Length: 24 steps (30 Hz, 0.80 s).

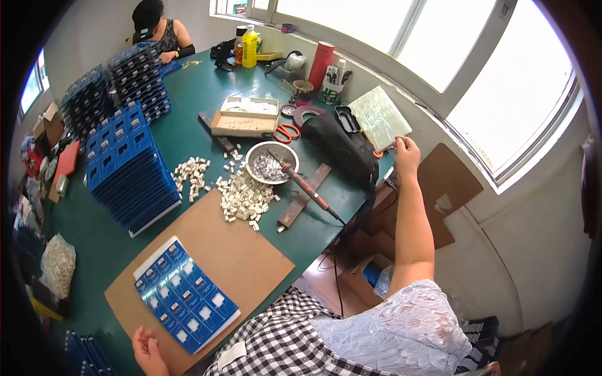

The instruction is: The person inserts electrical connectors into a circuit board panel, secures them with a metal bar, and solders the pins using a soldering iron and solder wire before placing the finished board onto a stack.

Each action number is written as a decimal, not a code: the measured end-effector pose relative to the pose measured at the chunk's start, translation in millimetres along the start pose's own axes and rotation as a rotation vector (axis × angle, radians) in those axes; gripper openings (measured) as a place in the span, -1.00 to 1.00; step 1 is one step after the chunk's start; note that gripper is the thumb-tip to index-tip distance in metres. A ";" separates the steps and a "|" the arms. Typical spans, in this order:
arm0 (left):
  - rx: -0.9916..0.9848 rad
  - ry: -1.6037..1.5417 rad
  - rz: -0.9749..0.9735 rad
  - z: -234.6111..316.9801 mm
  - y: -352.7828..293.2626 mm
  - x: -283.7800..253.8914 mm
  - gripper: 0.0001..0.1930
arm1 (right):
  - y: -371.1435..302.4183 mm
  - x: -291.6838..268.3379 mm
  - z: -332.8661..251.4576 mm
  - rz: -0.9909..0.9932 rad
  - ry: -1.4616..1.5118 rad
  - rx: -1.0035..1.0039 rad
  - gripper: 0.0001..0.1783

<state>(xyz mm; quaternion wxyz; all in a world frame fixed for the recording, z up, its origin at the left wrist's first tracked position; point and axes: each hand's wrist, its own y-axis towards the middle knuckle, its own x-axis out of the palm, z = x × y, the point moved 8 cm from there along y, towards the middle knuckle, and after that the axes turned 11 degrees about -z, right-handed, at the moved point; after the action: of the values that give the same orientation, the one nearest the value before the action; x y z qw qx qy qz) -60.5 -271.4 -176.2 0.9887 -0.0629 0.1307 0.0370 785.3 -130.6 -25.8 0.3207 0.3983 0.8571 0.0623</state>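
Note:
My left hand (149, 351) hovers at the near left edge of a brown board (244, 269), fingers loosely curled and apart, holding nothing. Close by on the board lies a blue circuit board panel (186, 294) on a white backing, with white and metallic parts in rows. My right arm reaches out to the far right. There my right hand (407, 153) pinches the near corner of a pale green, shiny, plastic-covered slab (379, 119) by the window wall. The exact grip of those fingers is partly hidden.
Stacked blue panels (132, 169) stand at left. Small white connectors (244, 194) lie heaped beside a metal bowl (271, 163), with a soldering iron (307, 188) across its rim. Orange scissors (287, 133), a black bag (342, 150) and a cardboard box (244, 125) sit beyond. A co-worker (162, 37) sits at the far end.

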 end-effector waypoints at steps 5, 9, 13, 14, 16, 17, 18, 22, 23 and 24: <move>-0.019 0.009 -0.003 3.8 17.6 0.6 -0.64 | 60.1 -15.7 116.1 0.156 0.036 0.300 -0.42; -0.025 0.092 0.010 1.9 17.6 -7.6 -0.66 | 74.6 30.2 164.9 0.136 0.256 0.603 -0.20; -0.021 0.069 -0.021 -8.9 26.0 -3.6 -0.68 | 103.3 16.6 170.0 0.119 0.323 0.488 -0.49; -0.027 0.079 -0.002 -9.0 20.4 -6.2 -0.68 | 101.8 28.7 163.0 0.099 0.332 0.491 -0.49; -0.046 0.094 0.043 -8.6 10.6 -9.8 -0.69 | 92.4 42.1 136.3 0.046 0.470 0.483 -0.74; -0.043 0.094 0.034 -7.1 12.8 -7.9 -0.69 | 90.7 33.5 129.6 0.077 0.499 0.393 -0.83; -0.051 0.074 0.020 -6.7 16.3 -5.4 -0.69 | 85.4 22.9 128.0 0.089 0.496 0.395 -0.83; -0.076 0.019 0.039 10.2 15.4 -1.9 -0.71 | 55.9 -34.9 71.3 0.311 0.774 -0.158 -0.89; -0.102 0.025 0.073 13.6 4.4 -8.7 -0.71 | 41.2 -27.7 34.7 0.289 0.805 -0.197 -0.87; -0.102 0.009 0.074 17.7 -6.2 -10.8 -0.71 | 24.5 -22.9 -6.3 0.259 0.835 -0.233 -0.85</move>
<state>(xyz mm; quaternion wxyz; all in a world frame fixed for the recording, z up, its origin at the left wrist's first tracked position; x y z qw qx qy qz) -65.9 -275.8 -155.7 0.9817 -0.1083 0.1352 0.0798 808.2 -129.7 -0.5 -0.0201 0.4044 0.8433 0.3535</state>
